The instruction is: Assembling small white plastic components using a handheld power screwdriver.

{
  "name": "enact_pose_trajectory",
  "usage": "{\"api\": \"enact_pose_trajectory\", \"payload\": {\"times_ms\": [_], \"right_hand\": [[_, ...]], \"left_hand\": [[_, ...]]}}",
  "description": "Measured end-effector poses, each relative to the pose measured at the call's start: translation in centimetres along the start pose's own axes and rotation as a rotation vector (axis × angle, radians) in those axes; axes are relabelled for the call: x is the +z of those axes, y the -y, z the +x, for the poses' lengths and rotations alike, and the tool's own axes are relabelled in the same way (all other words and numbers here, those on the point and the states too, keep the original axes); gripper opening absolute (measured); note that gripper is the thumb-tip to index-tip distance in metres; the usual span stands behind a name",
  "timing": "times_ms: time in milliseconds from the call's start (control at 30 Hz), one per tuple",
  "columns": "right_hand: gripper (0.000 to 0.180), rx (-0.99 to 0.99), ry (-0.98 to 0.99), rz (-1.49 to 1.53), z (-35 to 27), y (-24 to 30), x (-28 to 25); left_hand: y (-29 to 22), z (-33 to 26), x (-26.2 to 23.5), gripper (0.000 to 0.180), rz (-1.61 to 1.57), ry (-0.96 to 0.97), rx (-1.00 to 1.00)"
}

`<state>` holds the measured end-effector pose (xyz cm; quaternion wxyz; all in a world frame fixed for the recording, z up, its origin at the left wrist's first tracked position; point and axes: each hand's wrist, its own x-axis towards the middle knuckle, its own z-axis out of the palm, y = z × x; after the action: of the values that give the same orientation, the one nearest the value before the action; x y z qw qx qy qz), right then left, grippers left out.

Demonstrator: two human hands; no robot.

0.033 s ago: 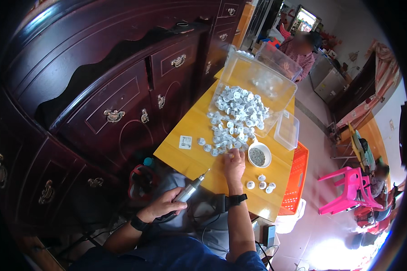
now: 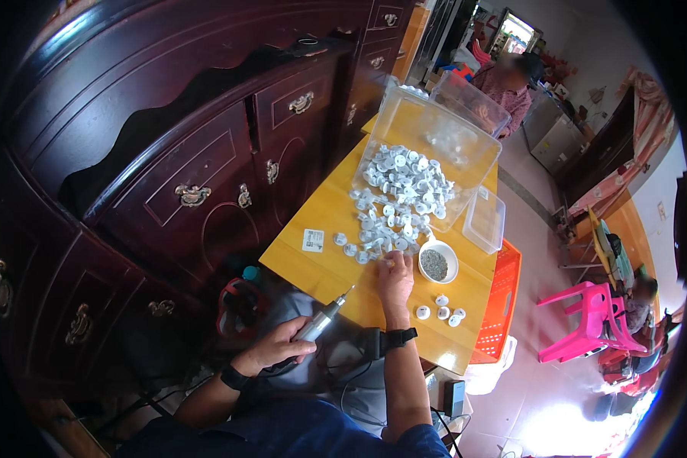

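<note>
The left hand point(image 2: 278, 349) is wrapped tight around a thin silver pen-shaped power tool point(image 2: 319, 320) with a dark cord at its back end. The tool sits just off the near edge of the yellow wooden table point(image 2: 320, 267), above the person's lap. Its long side runs from lower left to upper right, and its thin metal tip points up and away toward the table. Holding it like a pencil probably keeps the tip steady and close to the work.

The right hand point(image 2: 395, 276) lies on the table with its fingers curled down at the near edge of a pile of small white round plastic pieces point(image 2: 397, 198). I cannot tell if it pinches one piece or only touches them. The pile spills out of a tipped clear plastic box point(image 2: 466, 130), so pieces slide within easy reach. A small white bowl of grey bits point(image 2: 437, 264) stands just right of the hand. A few white round pieces set apart point(image 2: 439, 305) lie nearer the person, maybe kept away from the pile on purpose.
</note>
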<state>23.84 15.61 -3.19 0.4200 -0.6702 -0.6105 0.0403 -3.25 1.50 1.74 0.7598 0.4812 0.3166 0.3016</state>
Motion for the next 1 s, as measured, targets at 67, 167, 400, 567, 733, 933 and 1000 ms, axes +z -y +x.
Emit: {"api": "enact_pose_trajectory", "payload": {"times_ms": [67,167,400,567,733,933,1000], "right_hand": [[0.014,-0.028,0.010,0.070,-0.2,0.2,-0.2],[0.015,-0.001,-0.018,0.175,-1.2,0.6,-0.9],[0.017,0.490,0.180,0.923,-4.7,1.0,-3.3],[0.020,0.454,0.197,0.864,-5.6,0.5,-3.7],[0.025,0.460,0.191,0.896,-5.9,0.3,-3.6],[0.024,0.487,0.197,0.950,-6.1,0.7,-3.6],[0.023,0.488,0.186,0.959,-6.2,0.5,-3.6]], "left_hand": [[0.0,0.1,0.2,0.038,0.011,0.007,-0.001],[0.0,0.4,0.8,0.038,0.009,0.012,-0.016],[-0.3,1.3,2.1,0.037,0.030,-0.013,-0.050],[-0.2,1.9,2.9,0.046,0.117,-0.066,-0.050],[0.0,2.5,3.4,0.052,0.162,-0.080,-0.042],[0.2,3.2,4.0,0.055,0.303,-0.116,-0.044],[-0.2,3.4,4.1,0.055,0.361,-0.124,-0.040]]}}
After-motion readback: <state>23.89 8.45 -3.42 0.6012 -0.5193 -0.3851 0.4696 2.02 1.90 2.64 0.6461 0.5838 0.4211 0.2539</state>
